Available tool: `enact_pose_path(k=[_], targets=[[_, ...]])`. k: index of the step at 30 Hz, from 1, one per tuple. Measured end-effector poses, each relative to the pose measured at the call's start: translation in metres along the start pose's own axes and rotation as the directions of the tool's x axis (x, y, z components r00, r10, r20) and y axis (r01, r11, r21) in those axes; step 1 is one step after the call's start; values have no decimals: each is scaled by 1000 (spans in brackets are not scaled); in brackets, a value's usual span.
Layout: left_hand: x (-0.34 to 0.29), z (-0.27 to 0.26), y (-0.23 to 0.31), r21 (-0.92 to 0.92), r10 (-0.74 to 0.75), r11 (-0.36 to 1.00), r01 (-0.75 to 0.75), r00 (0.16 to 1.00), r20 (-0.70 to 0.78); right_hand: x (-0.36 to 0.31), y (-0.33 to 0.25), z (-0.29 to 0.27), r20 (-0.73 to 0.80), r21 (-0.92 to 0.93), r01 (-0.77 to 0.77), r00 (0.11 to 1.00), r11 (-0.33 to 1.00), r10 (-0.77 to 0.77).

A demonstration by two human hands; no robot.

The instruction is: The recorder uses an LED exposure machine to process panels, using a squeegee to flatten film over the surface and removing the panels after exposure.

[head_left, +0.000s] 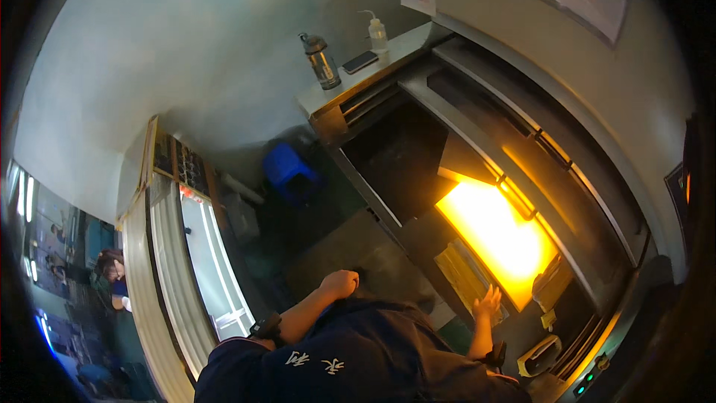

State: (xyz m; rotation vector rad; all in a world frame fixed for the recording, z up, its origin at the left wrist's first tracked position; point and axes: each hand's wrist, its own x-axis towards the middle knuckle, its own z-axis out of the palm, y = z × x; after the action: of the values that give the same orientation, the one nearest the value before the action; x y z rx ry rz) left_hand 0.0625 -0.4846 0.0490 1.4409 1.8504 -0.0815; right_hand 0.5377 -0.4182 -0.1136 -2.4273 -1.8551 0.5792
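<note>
Head view: beyond hands (488, 303), glowing panel (494, 233), blue stool (286, 166), bottle (321, 65) beside phone (360, 62).

Dark navy shirt (388, 362) (white lettering (333, 366) on it), black armbands (266, 326).

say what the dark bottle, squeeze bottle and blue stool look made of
Dark bottle: probably hard plastic, smoky and glossy, seemingly see-through.
Squeeze bottle: likely soft plastic, milky and translucent.
Blue stool: probably moulded plastic, evenly coloured; dim light obscures its finish.

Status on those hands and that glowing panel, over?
Left hand curled, away from glowing panel. Right hand open beside panel, contact unclear. Yellowish slab alongside panel, near right hand.
</note>
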Motion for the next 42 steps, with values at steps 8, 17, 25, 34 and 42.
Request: enact_pose_path(k=[8,17,25,34,42], targets=[[34,-33,-80,-112,101,988,-104,994,-35,67,-155,-98,-331,138,471,851,871,-408],[64,-102,-225,-134,131,984,-122,989,66,12,-201,-21,-31,-230,-126,992,965,122],[107,-151,-322,47,164,983,-178,961,225,-81,-201,-39,123,-201,-32,991,979,57],[182,-172,-274,22,199,978,-209,952,233,-153,-277,-268,-352,-270,-73,936,960,-28],[262,-184,-106,-457,540,701,-548,826,-162,-109,-277,-345,-802,-557,-179,371,811,-468]])
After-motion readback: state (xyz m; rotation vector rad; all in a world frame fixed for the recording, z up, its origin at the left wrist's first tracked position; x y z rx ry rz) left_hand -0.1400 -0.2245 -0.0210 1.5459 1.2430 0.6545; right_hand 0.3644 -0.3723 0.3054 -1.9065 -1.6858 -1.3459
